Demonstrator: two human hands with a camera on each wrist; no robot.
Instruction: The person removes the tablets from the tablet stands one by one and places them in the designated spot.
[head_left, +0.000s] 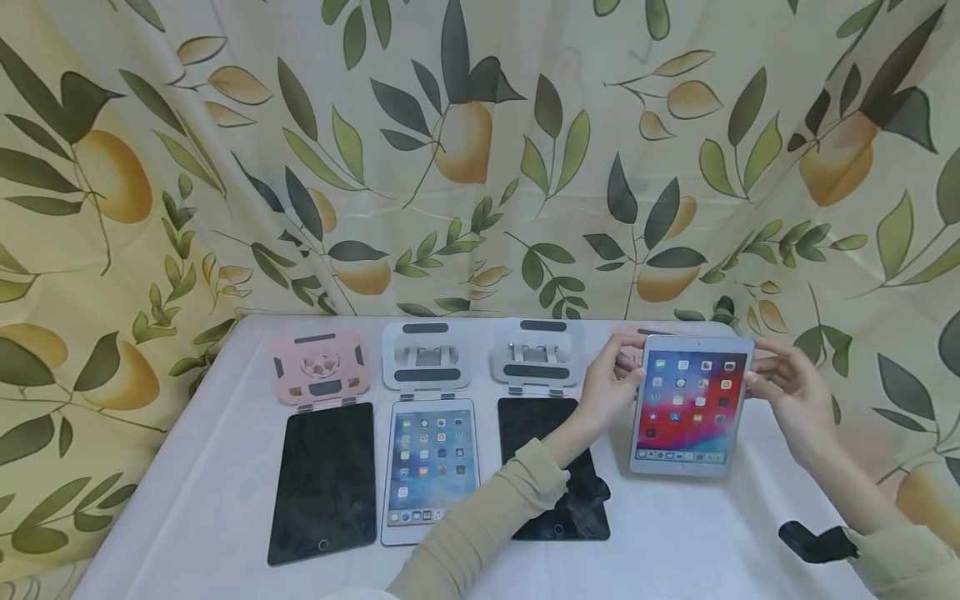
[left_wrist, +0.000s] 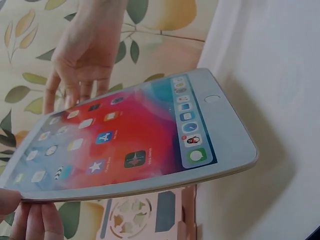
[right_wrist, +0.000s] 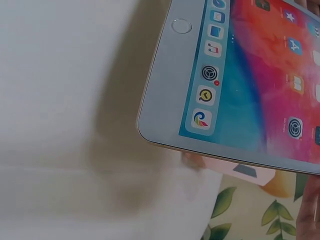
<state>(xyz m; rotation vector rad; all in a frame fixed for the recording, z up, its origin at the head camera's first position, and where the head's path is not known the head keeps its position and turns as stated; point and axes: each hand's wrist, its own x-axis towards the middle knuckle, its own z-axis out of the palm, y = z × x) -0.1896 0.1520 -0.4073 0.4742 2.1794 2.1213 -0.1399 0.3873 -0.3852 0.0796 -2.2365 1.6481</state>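
Observation:
A white-framed tablet (head_left: 690, 408) with a lit screen of app icons is held tilted up over the right part of the table, its screen toward me. My left hand (head_left: 617, 382) pinches its left edge near the upper corner, thumb in front and fingers behind. At the opposite edge my right hand (head_left: 797, 404) grips it near the top. Behind the tablet is a pink folding stand (left_wrist: 142, 215), mostly hidden in the head view. The tablet's home-button end hangs above the white cloth (right_wrist: 55, 100) and casts a shadow there.
Left of the held tablet lie a black tablet (head_left: 322, 483), a lit white tablet (head_left: 429, 458) and another black tablet (head_left: 536, 417), partly covered by my left arm. Behind them stand a pink stand (head_left: 318, 367) and two white stands (head_left: 426, 357). A leaf-patterned curtain (head_left: 480, 250) hangs behind the table.

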